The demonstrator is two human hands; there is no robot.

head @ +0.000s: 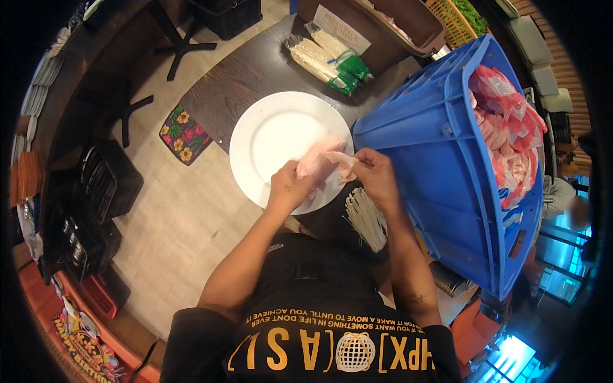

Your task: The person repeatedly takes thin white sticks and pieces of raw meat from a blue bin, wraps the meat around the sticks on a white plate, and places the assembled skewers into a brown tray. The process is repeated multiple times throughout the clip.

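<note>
Over a round white plate, my left hand grips a piece of pale pink raw meat, possibly poultry. My right hand pinches a thin flap of the same piece between thumb and fingers, holding it out to the right. Below my right hand lies a bundle of thin white sticks or ties. Beside the plate, on the right, a tall blue plastic crate holds more pale pink meat in red and clear plastic bags.
Packs of thin pale sticks in clear and green wrapping lie on the dark wooden table. Behind them are a brown tub and an orange basket. A floral mat shows at the table's left edge. A person is at far right.
</note>
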